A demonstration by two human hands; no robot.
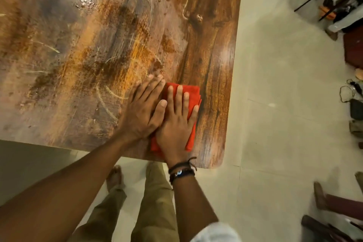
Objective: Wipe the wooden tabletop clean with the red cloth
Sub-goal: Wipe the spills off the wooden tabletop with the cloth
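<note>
The wooden tabletop (98, 45) fills the upper left of the head view, streaked with smears and wet-looking patches. A folded red cloth (191, 92) lies flat near the table's front right corner. My right hand (177, 124) presses flat on the cloth, fingers spread, with dark bracelets on the wrist. My left hand (143, 108) lies flat beside it, its thumb over the right hand and its fingers partly on the cloth's left edge. Both palms cover most of the cloth.
The table's right edge (234, 65) and front edge (59, 148) border pale tiled floor. Chair legs and clutter (334, 2) stand at the upper right, cables and small items (353, 102) at the right edge. My legs (153, 202) stand below the table.
</note>
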